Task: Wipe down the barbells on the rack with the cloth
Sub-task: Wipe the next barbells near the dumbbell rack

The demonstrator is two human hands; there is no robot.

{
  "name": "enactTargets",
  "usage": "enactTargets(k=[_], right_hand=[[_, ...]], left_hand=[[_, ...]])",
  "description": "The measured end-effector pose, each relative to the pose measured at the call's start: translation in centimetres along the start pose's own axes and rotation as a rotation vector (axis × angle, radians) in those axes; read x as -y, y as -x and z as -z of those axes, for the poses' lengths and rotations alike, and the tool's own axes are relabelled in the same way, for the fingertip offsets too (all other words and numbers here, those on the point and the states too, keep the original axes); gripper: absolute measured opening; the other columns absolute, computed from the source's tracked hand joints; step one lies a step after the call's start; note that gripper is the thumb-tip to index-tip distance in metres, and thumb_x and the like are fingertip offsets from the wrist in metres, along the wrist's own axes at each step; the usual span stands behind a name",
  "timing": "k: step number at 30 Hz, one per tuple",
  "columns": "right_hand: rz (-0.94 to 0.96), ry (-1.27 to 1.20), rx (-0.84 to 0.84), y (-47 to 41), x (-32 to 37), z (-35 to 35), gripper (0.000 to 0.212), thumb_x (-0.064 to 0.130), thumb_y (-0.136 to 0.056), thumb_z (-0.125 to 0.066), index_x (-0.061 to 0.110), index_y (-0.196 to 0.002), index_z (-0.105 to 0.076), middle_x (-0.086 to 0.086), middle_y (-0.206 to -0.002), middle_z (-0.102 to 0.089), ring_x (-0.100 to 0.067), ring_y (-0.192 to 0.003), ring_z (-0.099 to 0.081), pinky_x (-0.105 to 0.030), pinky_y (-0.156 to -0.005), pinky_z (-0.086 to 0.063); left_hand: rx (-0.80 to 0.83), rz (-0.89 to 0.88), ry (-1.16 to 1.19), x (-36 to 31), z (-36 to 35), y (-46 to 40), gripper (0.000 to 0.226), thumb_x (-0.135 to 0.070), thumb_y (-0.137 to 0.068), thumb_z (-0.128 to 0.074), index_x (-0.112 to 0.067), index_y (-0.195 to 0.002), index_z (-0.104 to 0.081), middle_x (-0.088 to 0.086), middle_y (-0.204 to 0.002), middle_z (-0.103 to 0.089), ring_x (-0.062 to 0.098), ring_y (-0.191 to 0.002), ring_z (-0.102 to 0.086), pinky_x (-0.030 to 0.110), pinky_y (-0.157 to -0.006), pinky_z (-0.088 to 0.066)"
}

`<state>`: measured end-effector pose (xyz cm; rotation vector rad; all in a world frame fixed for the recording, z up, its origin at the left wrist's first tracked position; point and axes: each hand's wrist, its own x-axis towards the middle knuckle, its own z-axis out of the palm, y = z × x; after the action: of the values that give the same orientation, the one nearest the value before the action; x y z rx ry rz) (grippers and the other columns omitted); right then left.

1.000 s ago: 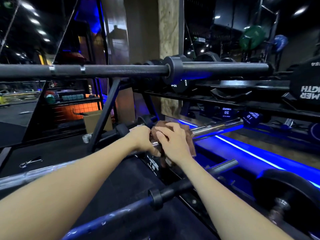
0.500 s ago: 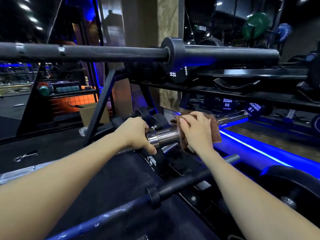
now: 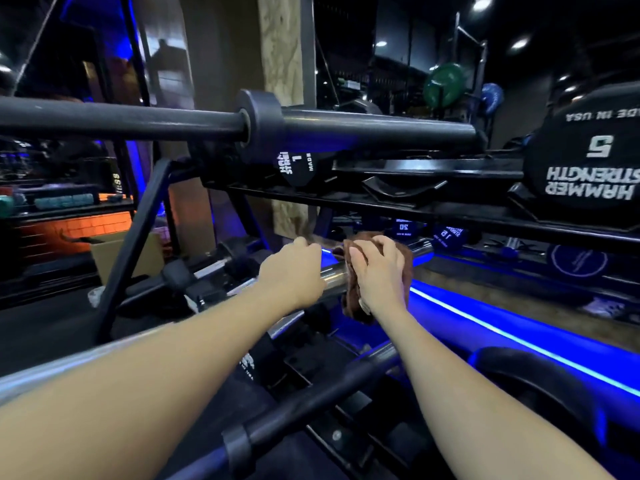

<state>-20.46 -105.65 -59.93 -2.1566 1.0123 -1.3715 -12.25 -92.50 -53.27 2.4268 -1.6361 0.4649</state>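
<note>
Both bare arms reach forward to the chrome barbell (image 3: 334, 275) lying across the middle level of the black rack (image 3: 138, 244). The left hand (image 3: 292, 271) sits over the shiny sleeve with its fingers curled down around the bar, gripping it. Just beside it, the right hand (image 3: 379, 271) holds a brown cloth (image 3: 353, 292) wrapped over the same sleeve, fingers curved over the fabric and pressing it onto the metal; a loose end of the cloth hangs below the bar. Above them a black barbell (image 3: 346, 131) rests on the top level, and another dark barbell (image 3: 311, 407) lies lower, nearest the person. A blue light strip (image 3: 519, 341) glows along the floor to the right, past round weight plates (image 3: 585, 161).
</note>
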Motion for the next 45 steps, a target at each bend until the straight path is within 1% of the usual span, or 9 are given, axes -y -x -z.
enactTargets(k=[6, 9, 13, 16, 20, 29, 36, 41, 45], right_hand=[[-0.088, -0.051, -0.065, -2.3, -3.2, 0.9, 0.029, 0.034, -0.100, -0.043, 0.024, -0.121, -0.061, 0.000, -0.146, -0.028, -0.023, -0.132, -0.023, -0.027, -0.098, -0.024], [-0.165, -0.082, -0.111, -3.4, -4.3, 1.4, 0.032, 0.034, -0.100, -0.043, 0.022, -0.126, -0.057, -0.008, -0.149, -0.022, -0.032, -0.132, -0.024, -0.034, -0.106, -0.026], [-0.399, -0.177, -0.118, -4.4, -5.0, 3.0, 0.043, 0.035, -0.103, -0.037, 0.015, -0.140, -0.042, -0.017, -0.145, -0.020, -0.036, -0.125, -0.040, -0.031, -0.097, -0.032], [-0.454, -0.194, -0.102, -4.2, -4.4, 4.0, 0.044, 0.030, -0.103, -0.038, 0.013, -0.144, -0.038, -0.016, -0.145, -0.022, -0.034, -0.118, -0.048, -0.026, -0.090, -0.033], [-0.411, -0.215, -0.052, -2.2, -2.5, 4.4, 0.044, 0.021, -0.100, -0.046, 0.015, -0.144, -0.042, -0.009, -0.149, -0.022, -0.030, -0.122, -0.047, -0.021, -0.098, -0.029], [-0.203, -0.173, 0.178, 5.2, 5.1, 2.7, 0.044, 0.010, -0.096, -0.051, 0.009, -0.140, -0.046, -0.009, -0.145, -0.023, -0.021, -0.124, -0.043, -0.004, -0.090, -0.018], [-0.164, -0.185, 0.248, 9.4, 9.8, 1.0, 0.043, 0.009, -0.090, -0.057, 0.018, -0.132, -0.055, -0.003, -0.142, -0.024, -0.033, -0.116, -0.048, -0.029, -0.106, -0.031], [-0.125, -0.219, 0.239, 11.7, 12.0, -0.2, 0.037, 0.004, -0.081, -0.061, 0.027, -0.110, -0.060, 0.002, -0.127, -0.031, -0.034, -0.102, -0.051, -0.036, -0.097, -0.041], [-0.052, -0.188, 0.236, 13.3, 13.2, -1.1, 0.035, 0.000, -0.075, -0.061, 0.025, -0.099, -0.059, 0.003, -0.119, -0.035, -0.034, -0.095, -0.051, -0.030, -0.086, -0.039]], left_hand=[[0.040, -0.004, -0.082, -1.3, -1.3, -1.8, 0.043, -0.045, -0.084, -0.063, -0.016, -0.114, -0.054, 0.005, -0.118, -0.051, 0.024, -0.106, -0.055, 0.035, -0.080, -0.044], [0.014, -0.002, -0.072, -1.0, -1.3, -2.2, 0.045, -0.048, -0.078, -0.067, -0.019, -0.111, -0.058, 0.003, -0.111, -0.054, 0.023, -0.101, -0.056, 0.032, -0.076, -0.043], [0.018, 0.001, -0.075, -1.1, -1.4, -2.2, 0.048, -0.049, -0.077, -0.069, -0.020, -0.114, -0.058, 0.002, -0.112, -0.054, 0.023, -0.104, -0.056, 0.031, -0.075, -0.041], [0.017, 0.012, -0.060, -1.1, -1.1, -1.9, 0.048, -0.048, -0.078, -0.068, -0.020, -0.115, -0.057, 0.001, -0.113, -0.053, 0.022, -0.103, -0.056, 0.031, -0.074, -0.041], [0.037, 0.019, 0.014, -0.4, -0.5, -0.5, 0.039, -0.043, -0.087, -0.059, -0.021, -0.119, -0.056, 0.001, -0.117, -0.050, 0.023, -0.106, -0.056, 0.033, -0.081, -0.044], [-0.084, 0.080, -0.072, 3.3, 2.1, 5.6, 0.031, -0.028, -0.094, -0.050, -0.022, -0.124, -0.055, 0.003, -0.123, -0.051, 0.025, -0.115, -0.051, 0.038, -0.090, -0.042], [-0.129, 0.099, -0.102, 5.4, 3.5, 9.1, 0.032, -0.029, -0.090, -0.053, -0.024, -0.122, -0.054, 0.001, -0.121, -0.049, 0.021, -0.115, -0.048, 0.034, -0.091, -0.039], [-0.130, 0.117, -0.134, 6.5, 4.3, 10.1, 0.035, -0.028, -0.089, -0.055, -0.022, -0.123, -0.053, 0.001, -0.122, -0.047, 0.021, -0.115, -0.047, 0.033, -0.088, -0.040], [-0.085, 0.136, -0.095, 7.1, 4.3, 10.3, 0.034, -0.031, -0.089, -0.057, -0.018, -0.120, -0.053, 0.004, -0.118, -0.048, 0.023, -0.114, -0.047, 0.034, -0.089, -0.040]])
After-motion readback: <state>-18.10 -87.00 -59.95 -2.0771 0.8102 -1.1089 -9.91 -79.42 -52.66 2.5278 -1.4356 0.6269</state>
